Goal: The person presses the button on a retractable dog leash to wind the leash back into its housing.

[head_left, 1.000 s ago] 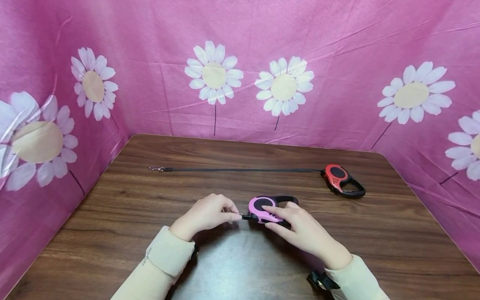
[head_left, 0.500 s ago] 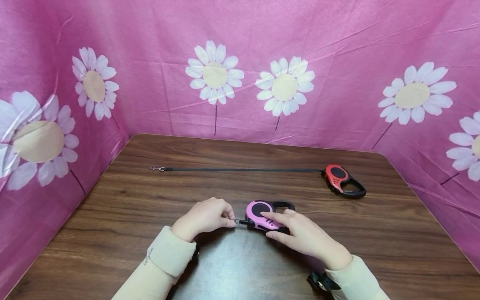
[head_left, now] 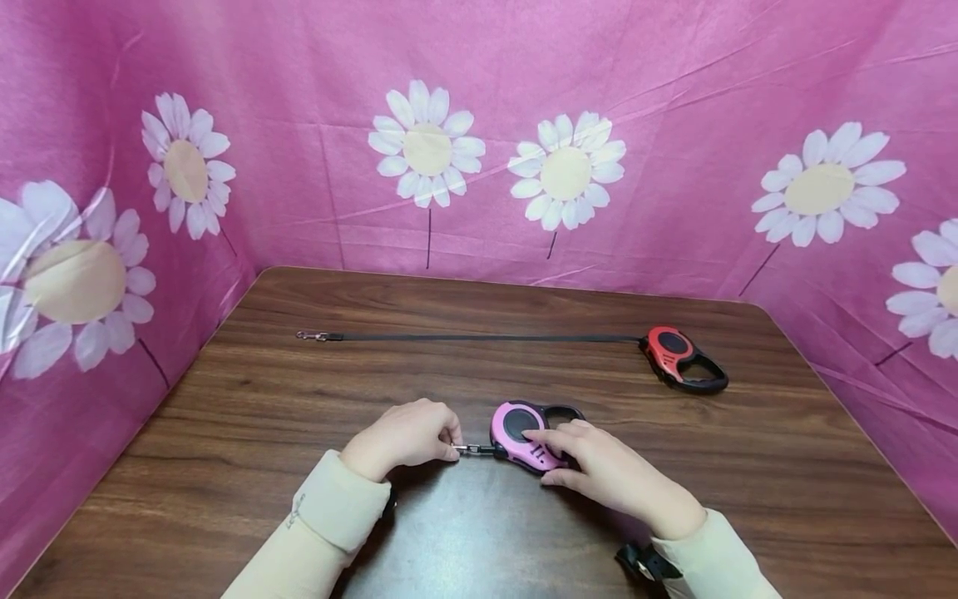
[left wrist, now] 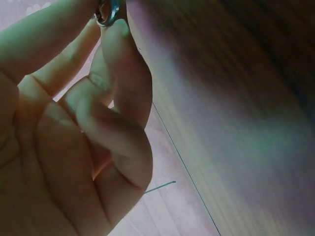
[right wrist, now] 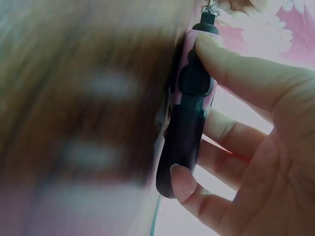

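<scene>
the person's left hand (head_left: 407, 433) is pinching a small silver metal clip (head_left: 467, 449) between its thumb and fingertips, with almost no gap. the right hand (head_left: 609, 466) is gripping a rounded pink-and-black plastic leash case (head_left: 522, 433), half open across it, with the thumb along the near edge and the little finger curling round the end. the case is lying between the hands on the brown wood-grain counter (head_left: 224, 466), its clip end facing the left hand.

the case is probably light, stiff and hard to break, though its smooth shell may be sliding if held loosely; the black loop handle (head_left: 565, 410) or the body's edges are offering the surest hold. the clip is looking slick and small, so a fingertip pinch is suiting it.

farther out, a red-and-black plastic leash case (head_left: 666, 349) is resting with its thin black strap (head_left: 486, 338) extending leftward.
</scene>
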`<move>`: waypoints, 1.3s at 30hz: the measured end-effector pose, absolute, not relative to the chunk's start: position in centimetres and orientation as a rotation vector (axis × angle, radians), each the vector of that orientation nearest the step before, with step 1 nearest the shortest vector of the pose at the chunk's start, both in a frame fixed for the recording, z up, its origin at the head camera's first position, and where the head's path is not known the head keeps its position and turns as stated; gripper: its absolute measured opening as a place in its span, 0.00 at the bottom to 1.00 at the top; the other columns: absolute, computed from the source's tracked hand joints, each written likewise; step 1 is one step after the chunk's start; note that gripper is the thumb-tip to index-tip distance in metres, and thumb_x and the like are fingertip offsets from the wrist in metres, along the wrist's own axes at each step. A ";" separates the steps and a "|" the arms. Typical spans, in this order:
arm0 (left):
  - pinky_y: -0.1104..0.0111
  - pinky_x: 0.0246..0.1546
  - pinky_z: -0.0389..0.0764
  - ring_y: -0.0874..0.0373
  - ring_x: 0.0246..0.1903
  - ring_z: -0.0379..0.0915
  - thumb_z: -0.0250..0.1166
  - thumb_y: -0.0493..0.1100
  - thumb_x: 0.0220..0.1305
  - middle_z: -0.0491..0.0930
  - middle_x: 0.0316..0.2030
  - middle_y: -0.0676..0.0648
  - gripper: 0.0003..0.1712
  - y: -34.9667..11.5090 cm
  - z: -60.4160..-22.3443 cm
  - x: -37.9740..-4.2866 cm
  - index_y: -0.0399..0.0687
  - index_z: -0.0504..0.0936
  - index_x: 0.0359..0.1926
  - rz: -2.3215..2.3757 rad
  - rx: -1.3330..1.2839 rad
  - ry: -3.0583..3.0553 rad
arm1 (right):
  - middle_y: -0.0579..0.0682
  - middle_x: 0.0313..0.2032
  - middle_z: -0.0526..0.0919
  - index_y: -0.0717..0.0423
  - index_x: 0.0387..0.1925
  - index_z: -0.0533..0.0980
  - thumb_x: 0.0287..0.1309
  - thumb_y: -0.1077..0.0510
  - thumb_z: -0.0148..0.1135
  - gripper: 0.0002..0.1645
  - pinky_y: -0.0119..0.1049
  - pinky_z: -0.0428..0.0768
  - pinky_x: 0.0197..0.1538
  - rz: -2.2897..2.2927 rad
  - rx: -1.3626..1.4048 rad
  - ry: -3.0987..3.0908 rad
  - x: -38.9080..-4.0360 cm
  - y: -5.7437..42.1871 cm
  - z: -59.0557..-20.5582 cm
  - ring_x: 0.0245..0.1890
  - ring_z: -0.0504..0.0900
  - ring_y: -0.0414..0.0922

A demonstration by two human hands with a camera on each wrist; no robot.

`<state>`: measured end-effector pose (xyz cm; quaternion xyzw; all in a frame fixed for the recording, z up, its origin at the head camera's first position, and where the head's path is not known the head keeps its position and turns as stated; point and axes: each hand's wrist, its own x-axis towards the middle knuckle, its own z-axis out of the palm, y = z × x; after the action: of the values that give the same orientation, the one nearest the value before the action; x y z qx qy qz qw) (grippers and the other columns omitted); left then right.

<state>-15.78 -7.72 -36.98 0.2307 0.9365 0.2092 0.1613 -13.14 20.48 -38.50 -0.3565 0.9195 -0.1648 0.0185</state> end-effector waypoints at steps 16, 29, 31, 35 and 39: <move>0.66 0.34 0.75 0.67 0.29 0.73 0.72 0.50 0.58 0.81 0.26 0.60 0.07 -8.9 -37.0 -16.3 0.55 0.85 0.35 0.667 0.682 2.592 | 0.33 0.38 0.82 0.44 0.54 0.81 0.60 0.47 0.68 0.20 0.40 0.76 0.49 -0.571 -1.084 2.991 -13.6 21.2 -37.9 0.45 0.76 0.36; 0.69 0.33 0.74 0.67 0.26 0.71 0.68 0.51 0.62 0.79 0.25 0.58 0.11 -10.8 -37.1 -16.8 0.51 0.83 0.40 0.838 0.661 2.592 | 0.38 0.35 0.83 0.46 0.49 0.83 0.57 0.54 0.70 0.17 0.39 0.75 0.42 -0.626 -1.058 3.227 -14.5 23.2 -37.4 0.41 0.77 0.36; 0.68 0.36 0.75 0.67 0.28 0.72 0.67 0.51 0.63 0.80 0.26 0.57 0.12 -11.0 -36.9 -16.9 0.50 0.83 0.40 0.879 0.631 2.618 | 0.39 0.36 0.85 0.46 0.48 0.83 0.56 0.55 0.71 0.17 0.39 0.76 0.42 -0.654 -1.032 3.264 -14.6 23.4 -37.4 0.41 0.77 0.37; 0.65 0.38 0.76 0.66 0.29 0.74 0.66 0.53 0.65 0.81 0.26 0.56 0.15 -11.3 -36.7 -17.2 0.47 0.83 0.43 0.915 0.554 2.677 | 0.39 0.38 0.86 0.44 0.49 0.84 0.57 0.55 0.70 0.16 0.40 0.77 0.42 -0.687 -0.921 3.300 -14.7 23.9 -37.4 0.43 0.78 0.38; 0.65 0.37 0.75 0.65 0.29 0.73 0.64 0.54 0.66 0.80 0.27 0.55 0.16 -11.8 -36.7 -17.4 0.48 0.83 0.45 0.946 0.474 2.726 | 0.39 0.41 0.87 0.42 0.48 0.84 0.60 0.54 0.68 0.14 0.41 0.77 0.43 -0.720 -0.792 3.309 -15.0 24.3 -37.5 0.45 0.79 0.38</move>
<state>-17.42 -11.76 -36.75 0.1613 0.9267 0.3217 0.1085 -14.96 24.32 -37.46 -0.2246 0.9380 -0.2040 -0.1675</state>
